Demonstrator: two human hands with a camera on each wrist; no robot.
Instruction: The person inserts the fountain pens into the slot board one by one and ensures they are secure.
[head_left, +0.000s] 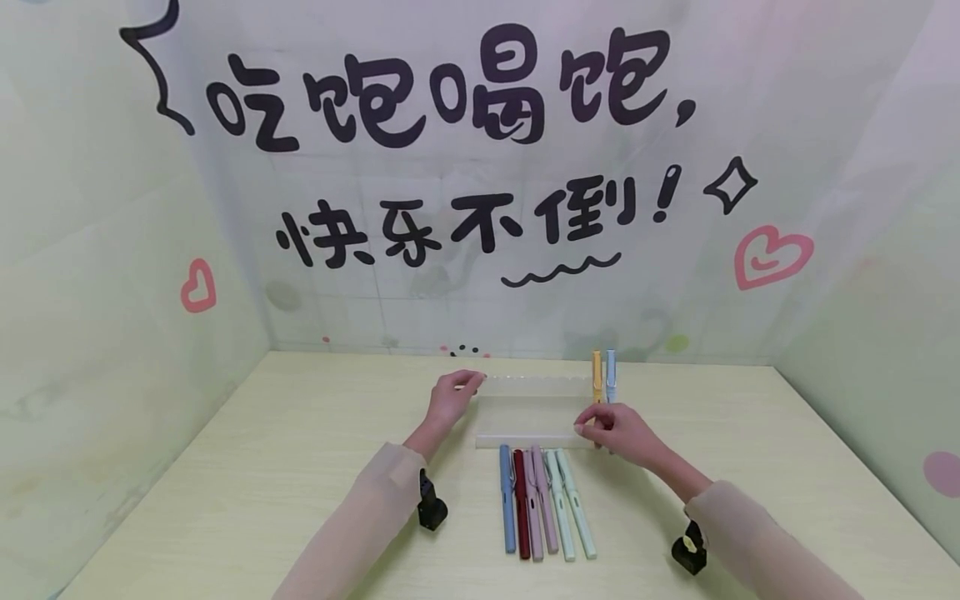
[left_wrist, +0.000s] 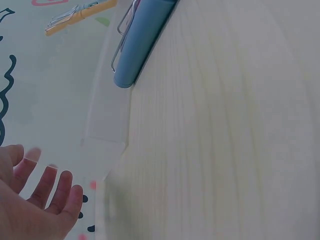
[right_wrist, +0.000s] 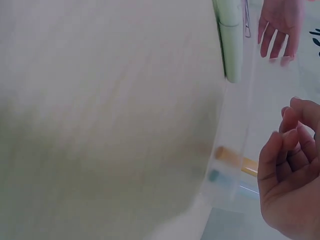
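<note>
A clear plastic pen stand with a scalloped top edge stands at the back of the table. My left hand pinches its upper left edge; the fingertips of the left hand show through the plastic. A yellow pen and a light blue pen stand upright at the stand's right end. My right hand is in front of these pens, its fingers loosely curled. Nothing shows between the fingers of the right hand in the right wrist view.
In front of the stand lie a blue pen, a dark red pen, lilac pens and mint green pens, side by side. A printed cloth backdrop rises behind the table.
</note>
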